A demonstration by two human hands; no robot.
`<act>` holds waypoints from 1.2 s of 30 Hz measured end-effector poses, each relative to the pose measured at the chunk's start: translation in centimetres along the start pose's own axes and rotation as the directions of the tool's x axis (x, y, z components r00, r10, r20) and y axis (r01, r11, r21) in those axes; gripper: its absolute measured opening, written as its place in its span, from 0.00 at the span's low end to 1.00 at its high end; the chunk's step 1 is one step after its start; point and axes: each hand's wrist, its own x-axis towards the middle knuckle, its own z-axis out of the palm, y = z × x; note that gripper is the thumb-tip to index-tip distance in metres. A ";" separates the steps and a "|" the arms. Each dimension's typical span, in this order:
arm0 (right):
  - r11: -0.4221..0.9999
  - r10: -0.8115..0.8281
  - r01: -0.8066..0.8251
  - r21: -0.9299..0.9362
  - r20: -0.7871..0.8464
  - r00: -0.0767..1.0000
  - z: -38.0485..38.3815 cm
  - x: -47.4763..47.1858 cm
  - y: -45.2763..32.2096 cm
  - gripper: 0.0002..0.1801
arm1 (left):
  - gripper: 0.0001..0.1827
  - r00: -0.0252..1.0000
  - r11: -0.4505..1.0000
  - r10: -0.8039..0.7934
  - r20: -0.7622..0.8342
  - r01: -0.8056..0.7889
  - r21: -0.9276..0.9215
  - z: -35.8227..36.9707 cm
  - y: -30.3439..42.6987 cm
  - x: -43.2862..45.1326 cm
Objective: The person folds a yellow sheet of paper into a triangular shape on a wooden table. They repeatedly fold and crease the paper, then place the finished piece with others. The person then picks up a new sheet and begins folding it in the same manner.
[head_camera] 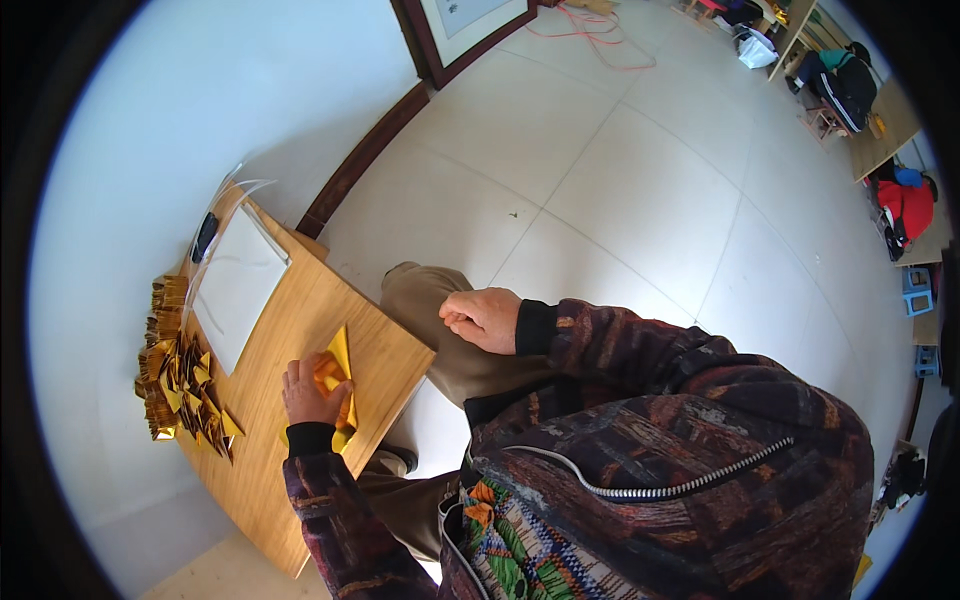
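My left hand (313,394) is over the wooden table, its fingers spread and bent around a sheet of gold foil paper (340,351) that looks partly folded; whether the fingers pinch it or only rest on it is not plain. Above my thigh, off the table's edge, my right hand (482,316) is loosely curled, and no object shows in it. Folded gold paper pieces (196,397) lie in a heap at the table's wall side, beside stacks of pleated gold paper (160,352). A pile of white paper (241,289) lies on the far part of the table.
The wooden table (300,315) stands against a white wall. On it are a black object (204,237) and clear plastic strips (259,182). A framed picture (472,34) leans by the wall; a red cord (600,34) lies on the tiled floor. Other people (844,82) sit far right, near blue stools (916,291).
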 end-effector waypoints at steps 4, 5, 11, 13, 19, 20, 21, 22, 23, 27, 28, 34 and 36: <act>0.998 -0.060 0.060 -0.023 0.009 0.998 0.0 0.1 -0.4 0.08 | 0.25 0.975 0.977 -0.214 -0.054 0.212 -0.037 0.8 -1.6 -0.1; 0.995 -0.096 0.096 -0.035 -0.006 0.995 0.0 0.2 -0.6 0.08 | 0.23 0.951 0.952 -0.304 -0.064 0.300 -0.065 1.1 -2.1 -0.3; 0.973 -0.230 0.230 0.017 -0.020 0.973 0.7 0.4 -3.4 0.06 | 0.22 0.705 0.738 -0.669 -0.237 0.667 -0.102 1.8 -5.4 -2.5; 0.958 -0.284 0.281 0.061 0.057 0.957 1.6 0.4 -4.7 0.07 | 0.21 0.619 0.664 -0.737 -0.272 0.737 -0.123 1.5 -6.0 -4.0; 0.933 -0.361 0.285 0.221 0.569 0.739 6.9 -0.6 -7.5 0.26 | 0.16 0.461 0.545 -0.828 -0.319 0.795 -0.266 1.2 -6.4 -8.0; 0.923 -0.378 0.255 0.287 0.559 0.738 8.0 -0.7 -7.7 0.27 | 0.15 0.457 0.543 -0.831 -0.317 0.789 -0.288 1.1 -6.4 -8.6; 0.909 -0.391 0.218 0.355 0.547 0.740 9.1 -0.6 -7.9 0.28 | 0.14 0.456 0.545 -0.832 -0.317 0.779 -0.311 1.1 -6.5 -8.9; 0.889 -0.398 0.162 0.429 0.545 0.738 10.1 -0.6 -8.0 0.29 | 0.10 0.456 0.540 -0.834 -0.312 0.791 -0.288 1.1 -6.4 -9.4; 0.885 -0.359 0.092 0.456 0.543 0.759 10.9 -0.4 -8.1 0.29 | 0.09 0.447 0.525 -0.845 -0.296 0.799 -0.293 1.1 -6.3 -9.7; 0.909 -0.132 -0.137 0.393 0.584 0.801 12.2 1.1 -7.9 0.23 | 0.08 0.477 0.540 -0.837 -0.266 0.797 -0.271 1.0 -5.4 -10.8; 0.906 -0.129 -0.124 0.404 0.544 0.829 12.0 1.9 -7.8 0.20 | 0.08 0.497 0.554 -0.829 -0.256 0.789 -0.264 0.8 -5.1 -10.9; 0.975 -0.140 0.067 0.211 0.357 0.924 8.8 10.2 -6.8 0.12 | 0.06 0.739 0.824 -0.490 -0.463 0.566 0.032 1.2 -1.9 -10.7; 0.997 -0.072 0.058 0.048 0.373 0.925 7.6 11.9 -6.6 0.10 | 0.10 0.806 0.915 -0.322 -0.497 0.400 0.057 1.8 -1.0 -10.1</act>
